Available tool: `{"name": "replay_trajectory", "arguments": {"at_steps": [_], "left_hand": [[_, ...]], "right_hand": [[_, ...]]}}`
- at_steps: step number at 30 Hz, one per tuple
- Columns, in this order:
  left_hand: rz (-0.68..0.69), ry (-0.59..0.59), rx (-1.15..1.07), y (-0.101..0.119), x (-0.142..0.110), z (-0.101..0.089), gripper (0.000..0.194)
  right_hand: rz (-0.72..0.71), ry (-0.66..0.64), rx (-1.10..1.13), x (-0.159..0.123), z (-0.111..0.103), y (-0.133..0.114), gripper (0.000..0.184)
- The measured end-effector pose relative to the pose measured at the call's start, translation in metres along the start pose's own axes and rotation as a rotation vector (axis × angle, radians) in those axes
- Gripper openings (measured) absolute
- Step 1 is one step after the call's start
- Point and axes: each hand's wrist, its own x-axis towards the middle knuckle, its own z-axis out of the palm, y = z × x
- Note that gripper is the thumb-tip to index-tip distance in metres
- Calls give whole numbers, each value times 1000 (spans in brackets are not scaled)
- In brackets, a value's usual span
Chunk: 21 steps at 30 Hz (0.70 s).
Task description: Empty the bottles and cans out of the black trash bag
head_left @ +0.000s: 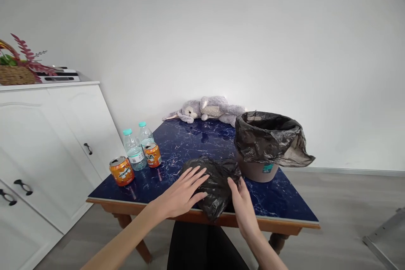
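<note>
A crumpled black plastic bag [218, 181] lies at the front edge of the blue marbled table [186, 139], part of it drooping over the edge. My left hand [185, 192] rests on its left side with the fingers spread. On the bag's right side is my right hand [243, 204], its fingers curved against the plastic; whether they pinch it I cannot tell. Just behind my right hand stands a brown trash bin [255, 171], lined with a black garbage bag [268, 141] folded over its rim.
Two orange soda cans [122, 171] [153, 155] and two clear bottles [135, 152] [146, 135] with teal caps stand at the table's left. A grey plush rabbit [209, 109] lies along the back by the wall. White cabinets [60, 135] flank the left side.
</note>
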Motion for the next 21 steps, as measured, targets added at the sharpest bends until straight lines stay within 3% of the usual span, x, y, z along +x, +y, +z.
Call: {"name": "replay_trajectory", "arguments": {"at_steps": [1,3,6,8,10,13,17,19,21], "left_hand": [[-6,-25,-23,-3,5,8,62],[-15,-48,-54,-6,16,23,60],[-15,-55,-63,-7,31,43,62],[-15,-71,-60,-7,39,53,64],[-22,-86,-68,-7,44,59,63],[-39,-96,-103,-8,43,59,62],[-52,-40,-148,-13,30,47,60],[-35,-48,-168,-16,21,38,60],[-16,-76,-170,-18,12,30,66]], "right_hand": [[-8,33,-90,-5,-9,-9,87],[-231,49,-281,-17,-21,-26,80],[-538,-98,-541,-28,-21,-36,68],[-532,-190,-683,-26,-14,-28,69],[-439,-248,-804,-20,-7,-14,72],[-364,-298,-912,-19,-9,-1,77],[-621,-371,-874,-31,-24,-7,88],[-738,-393,-840,-33,-29,-9,77],[-751,-400,-804,-30,-32,-7,60]]}}
